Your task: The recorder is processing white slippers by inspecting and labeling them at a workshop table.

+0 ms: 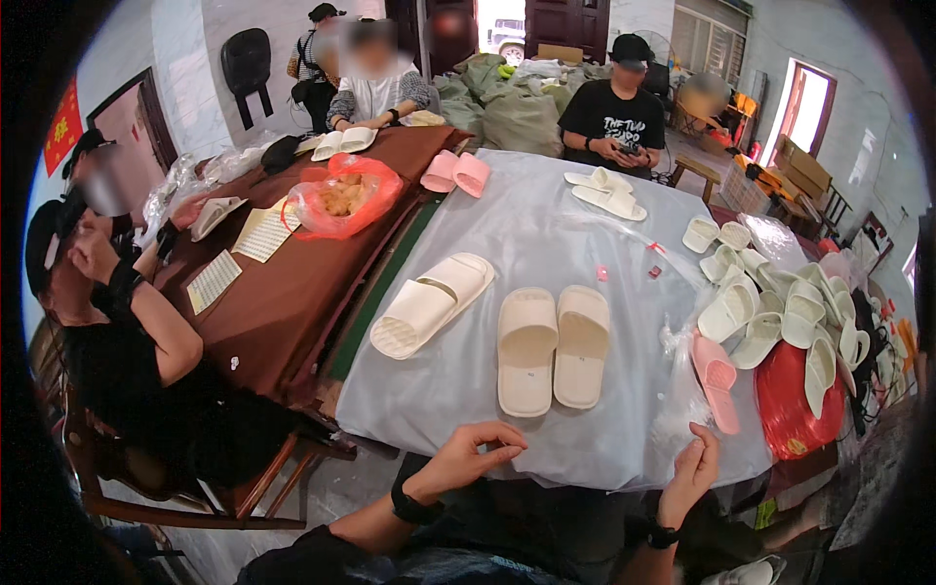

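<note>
In front of me a pair of cream slide slippers lies side by side on a table with a clear plastic cover, the left slipper [526, 366] next to the right slipper [583, 356]. Farther left is more cream slide footwear [429, 307], turned at an angle; whether it is one slipper or two pressed together I cannot tell. My left hand [473, 458] hovers at the near edge just below the pair, fingers loosely bent, thumb apart, holding nothing. Beyond the pair's right side, my right hand [690, 473] is raised near a pink slipper [717, 383], open and not touching it.
Pale green slippers [765, 317] are heaped at the right beside a red plastic bag [798, 405]. Pink slippers [456, 174] and cream slippers [606, 195] lie at the far side. A brown-covered table [283, 312] adjoins on the left, with a red bag of food [343, 198]. Several people sit around.
</note>
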Action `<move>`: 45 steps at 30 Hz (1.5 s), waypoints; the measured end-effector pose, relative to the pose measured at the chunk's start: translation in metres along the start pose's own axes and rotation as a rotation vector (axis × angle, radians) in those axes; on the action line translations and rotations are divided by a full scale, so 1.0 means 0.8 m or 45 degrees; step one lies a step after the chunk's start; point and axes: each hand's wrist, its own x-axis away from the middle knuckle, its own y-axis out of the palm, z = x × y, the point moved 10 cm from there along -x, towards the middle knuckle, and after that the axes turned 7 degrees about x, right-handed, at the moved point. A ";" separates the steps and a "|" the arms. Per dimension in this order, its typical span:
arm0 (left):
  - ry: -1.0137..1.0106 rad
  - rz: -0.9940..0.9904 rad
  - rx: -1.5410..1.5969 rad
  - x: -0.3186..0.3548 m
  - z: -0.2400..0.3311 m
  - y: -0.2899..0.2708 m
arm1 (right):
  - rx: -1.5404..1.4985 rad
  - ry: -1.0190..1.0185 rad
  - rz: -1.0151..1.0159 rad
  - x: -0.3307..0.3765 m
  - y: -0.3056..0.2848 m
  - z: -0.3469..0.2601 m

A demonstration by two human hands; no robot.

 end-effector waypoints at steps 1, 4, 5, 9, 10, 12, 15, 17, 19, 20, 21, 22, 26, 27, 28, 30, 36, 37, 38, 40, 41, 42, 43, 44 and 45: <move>-0.011 0.000 -0.003 0.001 0.001 0.001 | -0.005 -0.022 -0.003 0.001 -0.001 -0.001; -0.044 0.003 -0.023 0.000 0.003 0.002 | -0.021 -0.003 -0.002 0.001 -0.002 0.005; -0.054 0.004 -0.033 0.000 0.004 0.002 | -0.018 -0.009 0.003 0.001 -0.003 0.006; -0.026 0.005 -0.075 0.000 0.010 0.003 | -0.038 -0.001 0.013 0.001 -0.003 0.008; -0.078 0.013 -0.042 0.000 0.005 0.002 | -0.045 -0.017 0.008 0.000 -0.002 0.005; -0.129 0.026 -0.023 0.001 -0.001 0.001 | -0.073 -0.001 0.011 0.000 -0.002 0.005; -0.013 0.011 -0.040 0.000 0.008 0.002 | -0.109 0.023 -0.001 0.001 0.000 0.004; -0.024 0.011 0.001 0.001 0.006 0.002 | -0.094 0.018 0.000 0.001 -0.001 0.001; -0.018 0.015 0.003 0.001 0.007 0.002 | -0.089 0.006 -0.001 0.001 -0.001 0.000; -0.015 0.017 -0.004 0.001 0.007 0.001 | -0.085 -0.008 -0.004 0.001 -0.001 -0.001; -0.003 0.021 -0.022 0.000 0.009 0.000 | -0.089 -0.012 -0.004 0.000 -0.001 -0.001; -0.011 0.022 -0.012 0.000 0.008 0.000 | -0.075 -0.028 -0.008 0.000 -0.001 -0.001; -0.006 0.019 0.021 -0.002 0.006 0.000 | -0.031 -0.075 -0.007 -0.002 0.000 0.001; -0.003 0.018 0.040 -0.002 0.005 0.000 | -0.020 -0.065 0.002 -0.002 -0.001 0.003; -0.020 0.015 0.039 -0.002 0.002 0.001 | -0.021 -0.082 -0.007 -0.002 -0.001 0.002; -0.053 0.011 0.032 -0.002 -0.002 0.000 | -0.046 -0.050 -0.015 -0.002 -0.001 0.005; -0.046 0.016 0.017 -0.004 -0.001 0.000 | -0.020 -0.058 -0.034 -0.002 -0.001 0.004; -0.039 0.018 0.020 -0.004 0.001 0.000 | -0.016 -0.067 -0.032 -0.002 -0.001 0.003; -0.035 0.019 0.022 -0.004 0.002 0.000 | -0.011 -0.071 -0.030 -0.002 0.000 0.003; -0.042 0.014 0.022 -0.003 0.001 0.000 | -0.003 -0.073 -0.026 -0.001 0.000 0.004; -0.050 0.009 0.017 -0.003 0.000 0.001 | -0.003 -0.072 -0.025 -0.001 0.000 0.005; -0.057 0.006 0.013 -0.003 -0.001 0.001 | -0.003 -0.071 -0.024 -0.001 0.000 0.006; -0.054 0.007 0.023 -0.003 -0.001 0.001 | -0.006 -0.073 -0.026 -0.001 0.000 0.006; -0.048 0.007 0.032 -0.003 -0.001 0.001 | -0.008 -0.076 -0.025 -0.001 0.000 0.006; -0.046 0.002 0.043 -0.003 -0.001 0.002 | -0.010 -0.062 -0.017 0.000 -0.001 0.008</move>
